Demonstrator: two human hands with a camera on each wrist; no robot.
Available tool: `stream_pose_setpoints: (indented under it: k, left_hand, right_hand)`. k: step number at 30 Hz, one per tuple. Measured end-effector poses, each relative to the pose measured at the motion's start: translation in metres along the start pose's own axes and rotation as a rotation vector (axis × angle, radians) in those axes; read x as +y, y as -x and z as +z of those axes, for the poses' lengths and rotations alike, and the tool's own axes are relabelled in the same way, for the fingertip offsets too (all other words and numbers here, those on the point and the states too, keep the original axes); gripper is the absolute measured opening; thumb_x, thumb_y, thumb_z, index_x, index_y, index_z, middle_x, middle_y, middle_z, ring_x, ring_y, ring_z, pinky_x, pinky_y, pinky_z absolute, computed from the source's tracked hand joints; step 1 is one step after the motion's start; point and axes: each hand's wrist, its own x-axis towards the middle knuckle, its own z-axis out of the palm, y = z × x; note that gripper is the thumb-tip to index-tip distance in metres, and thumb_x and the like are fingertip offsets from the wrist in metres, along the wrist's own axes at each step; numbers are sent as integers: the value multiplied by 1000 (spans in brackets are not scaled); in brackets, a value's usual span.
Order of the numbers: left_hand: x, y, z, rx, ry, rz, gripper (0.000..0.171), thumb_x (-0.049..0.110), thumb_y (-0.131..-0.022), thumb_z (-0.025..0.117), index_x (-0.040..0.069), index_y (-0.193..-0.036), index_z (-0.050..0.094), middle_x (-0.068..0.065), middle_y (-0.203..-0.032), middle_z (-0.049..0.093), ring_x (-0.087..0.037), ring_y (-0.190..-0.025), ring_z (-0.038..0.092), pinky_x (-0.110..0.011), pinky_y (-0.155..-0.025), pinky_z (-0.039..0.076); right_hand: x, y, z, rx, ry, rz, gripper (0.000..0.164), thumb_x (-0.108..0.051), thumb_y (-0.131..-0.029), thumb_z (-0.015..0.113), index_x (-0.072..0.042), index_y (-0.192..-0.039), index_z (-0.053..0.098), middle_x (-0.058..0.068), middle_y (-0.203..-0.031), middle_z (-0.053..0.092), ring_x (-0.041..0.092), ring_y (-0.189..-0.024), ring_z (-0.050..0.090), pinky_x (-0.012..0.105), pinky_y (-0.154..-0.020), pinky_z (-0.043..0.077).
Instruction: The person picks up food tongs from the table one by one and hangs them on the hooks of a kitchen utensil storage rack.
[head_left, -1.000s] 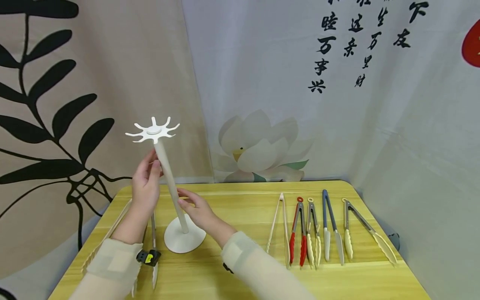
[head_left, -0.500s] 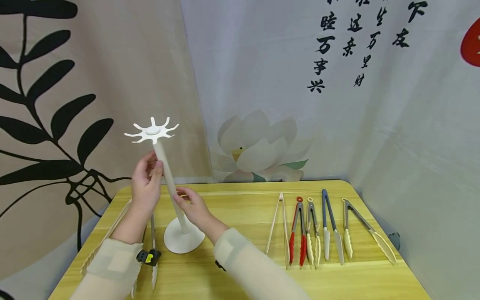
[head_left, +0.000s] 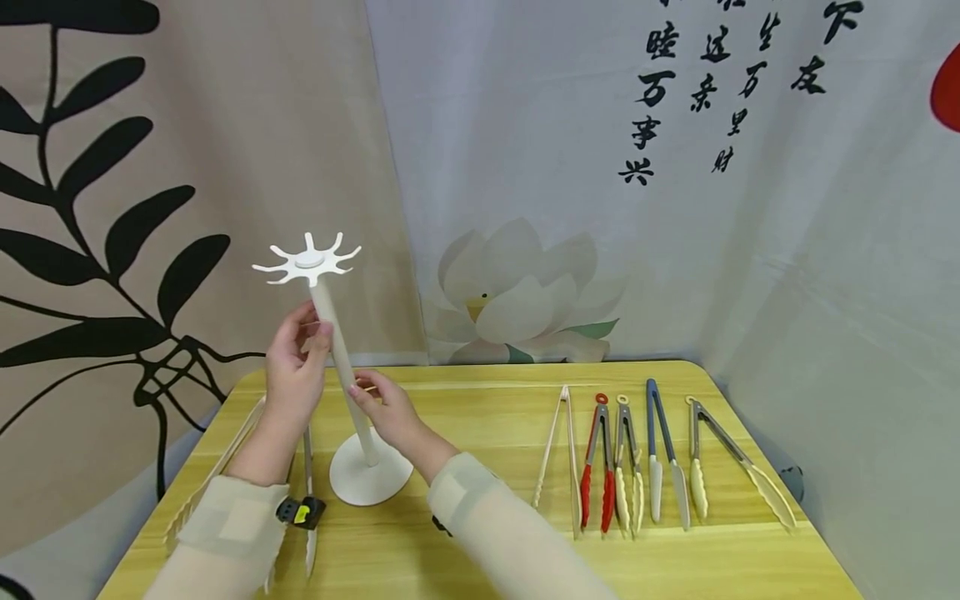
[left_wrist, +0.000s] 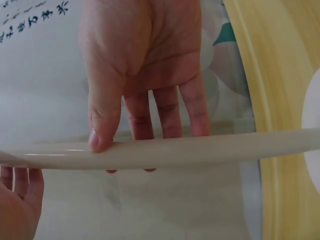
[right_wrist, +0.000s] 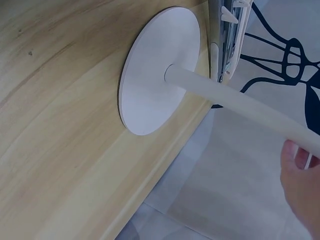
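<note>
A white hook stand with a round base and a star-shaped top of curved arms stands on the table, its pole slanting in the head view. My left hand holds the upper pole, thumb in front and fingers partly hidden behind it. Lower down, my right hand grips the pole from the right. In the left wrist view, the right thumb lies across the front of the pole while the fingers pass behind. The pole meets the middle of the base in the right wrist view.
A row of tongs lies at the table's right: white tongs, red-tipped tongs, cream-tipped tongs, blue-handled tongs and larger cream-tipped tongs. More tongs lie at left, partly under my left arm. Curtains hang behind the table.
My right hand has shifted slightly left and up along the pole, its thumb coming closer round it. The left hand and the stand stay nearly still.
</note>
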Motion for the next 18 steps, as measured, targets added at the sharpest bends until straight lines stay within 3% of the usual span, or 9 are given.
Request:
stream_pose_setpoints:
  k: [18]
  left_hand:
    - [2,1,7,25,-40,10,36,16,-96,53,3,-130,52,17,-103,56,-2,-100,53,-11,-67,45]
  right_hand:
    - [-2,2,-5,1,15,-11,32,-23,-97,52,-8,-125,59,13,-113,64,15,-92,59,19,-77,48]
